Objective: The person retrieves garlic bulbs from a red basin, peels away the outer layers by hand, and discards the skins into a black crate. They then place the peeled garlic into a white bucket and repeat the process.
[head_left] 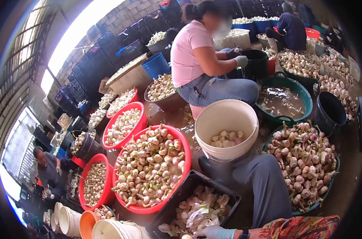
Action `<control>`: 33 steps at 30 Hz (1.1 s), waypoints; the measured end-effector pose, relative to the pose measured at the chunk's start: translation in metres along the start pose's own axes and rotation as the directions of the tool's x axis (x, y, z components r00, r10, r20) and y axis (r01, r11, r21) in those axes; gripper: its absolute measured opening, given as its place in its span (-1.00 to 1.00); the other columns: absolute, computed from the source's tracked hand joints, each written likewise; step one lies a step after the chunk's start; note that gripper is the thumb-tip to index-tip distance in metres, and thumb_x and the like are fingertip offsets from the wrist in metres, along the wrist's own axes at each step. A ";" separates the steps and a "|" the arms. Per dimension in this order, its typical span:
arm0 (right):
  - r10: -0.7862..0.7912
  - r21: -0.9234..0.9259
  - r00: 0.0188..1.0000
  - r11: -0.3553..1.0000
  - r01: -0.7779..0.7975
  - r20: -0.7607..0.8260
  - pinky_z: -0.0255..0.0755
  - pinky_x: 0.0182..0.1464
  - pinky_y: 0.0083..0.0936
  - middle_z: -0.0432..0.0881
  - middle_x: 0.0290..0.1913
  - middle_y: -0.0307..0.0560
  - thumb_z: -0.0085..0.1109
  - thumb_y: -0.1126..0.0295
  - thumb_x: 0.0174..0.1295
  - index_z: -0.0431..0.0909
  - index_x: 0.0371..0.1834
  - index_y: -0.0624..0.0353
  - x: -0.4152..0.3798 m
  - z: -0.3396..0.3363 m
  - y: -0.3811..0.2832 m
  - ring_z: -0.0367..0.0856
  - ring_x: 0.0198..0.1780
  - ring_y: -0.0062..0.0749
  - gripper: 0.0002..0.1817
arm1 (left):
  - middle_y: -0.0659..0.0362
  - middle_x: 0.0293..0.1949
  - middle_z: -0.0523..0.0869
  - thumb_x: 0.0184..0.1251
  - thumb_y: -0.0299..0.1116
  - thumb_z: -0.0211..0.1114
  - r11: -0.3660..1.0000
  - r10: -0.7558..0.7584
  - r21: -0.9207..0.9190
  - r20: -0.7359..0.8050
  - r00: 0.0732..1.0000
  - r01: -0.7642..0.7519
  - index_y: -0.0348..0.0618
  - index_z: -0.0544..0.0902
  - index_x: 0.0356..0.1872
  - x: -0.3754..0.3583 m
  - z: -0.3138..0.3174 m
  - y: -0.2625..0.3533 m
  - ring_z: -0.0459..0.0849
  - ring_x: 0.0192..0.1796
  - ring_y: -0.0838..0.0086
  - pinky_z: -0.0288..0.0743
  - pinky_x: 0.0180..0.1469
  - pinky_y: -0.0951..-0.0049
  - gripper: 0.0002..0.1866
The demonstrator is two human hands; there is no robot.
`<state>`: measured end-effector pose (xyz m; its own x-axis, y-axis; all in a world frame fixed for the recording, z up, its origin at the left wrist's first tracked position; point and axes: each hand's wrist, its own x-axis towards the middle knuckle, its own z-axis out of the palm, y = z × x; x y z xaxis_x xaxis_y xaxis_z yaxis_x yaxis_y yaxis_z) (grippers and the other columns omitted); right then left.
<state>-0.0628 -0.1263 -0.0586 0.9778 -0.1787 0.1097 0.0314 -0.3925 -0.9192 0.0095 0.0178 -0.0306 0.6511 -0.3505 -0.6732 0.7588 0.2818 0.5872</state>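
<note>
My right hand (215, 232), in a pale glove, is at the bottom edge, partly cut off. Its fingers look curled, and what they hold is hidden. A pale garlic bulb (187, 236) shows by its fingertips. Beneath and beyond this hand is a black crate (233, 199) with loose garlic skins (201, 209) and trimmings. Past the crate stands a white bucket (229, 153) with several peeled-looking garlic bulbs (227, 139) at its bottom. On the right a green tub (335, 175) is heaped with untrimmed garlic (302, 163). My left hand is out of view.
Red tubs (185, 149) of garlic stand to the left, with white buckets (69, 221) and an orange bucket (87, 225) near the lower left. A gloved co-worker (197, 59) sits ahead beside a green basin (306, 99) of murky water. My bent knee (264, 171) is beside the white bucket.
</note>
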 end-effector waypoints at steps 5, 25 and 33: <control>0.128 -0.134 0.964 0.986 -0.099 0.231 0.49 -0.15 -0.26 0.64 -0.22 0.05 0.08 0.18 0.28 0.50 0.11 0.05 0.006 0.002 0.011 0.61 -0.19 -0.02 -0.63 | 0.15 -0.38 0.65 0.46 0.08 -0.08 0.986 0.116 0.101 0.137 0.984 -0.131 -0.21 0.54 -0.14 0.001 -0.009 -0.005 0.61 -0.40 0.46 0.41 -0.46 0.61 -0.50; 0.320 0.626 0.947 0.739 -0.250 0.000 0.36 -0.22 -0.66 0.58 -0.27 -0.25 0.06 0.29 0.35 0.47 0.04 0.26 0.020 -0.003 0.031 0.46 -0.29 -0.62 -0.69 | 0.07 -0.06 0.58 0.19 -0.05 0.35 0.934 0.198 0.255 0.208 0.958 -0.249 -0.40 0.41 0.13 0.006 0.008 -0.011 0.55 -0.08 0.38 0.41 0.04 0.36 -0.34; 0.354 -0.358 0.905 0.834 -0.420 -0.238 0.51 -0.08 -0.31 0.61 -0.08 0.06 0.31 0.24 0.07 0.48 0.08 0.10 0.030 -0.037 0.018 0.61 -0.11 -0.02 -0.52 | 0.07 -0.16 0.49 0.17 -0.08 0.36 0.929 0.362 -0.170 0.244 0.899 -0.328 -0.35 0.44 -0.01 -0.010 0.019 -0.001 0.42 -0.14 0.34 0.30 -0.02 0.36 -0.44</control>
<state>-0.0406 -0.1724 -0.0577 0.8461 -0.5154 -0.1356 -0.4590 -0.5755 -0.6769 0.0019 0.0039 -0.0154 0.8567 -0.4313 -0.2829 0.4941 0.5291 0.6899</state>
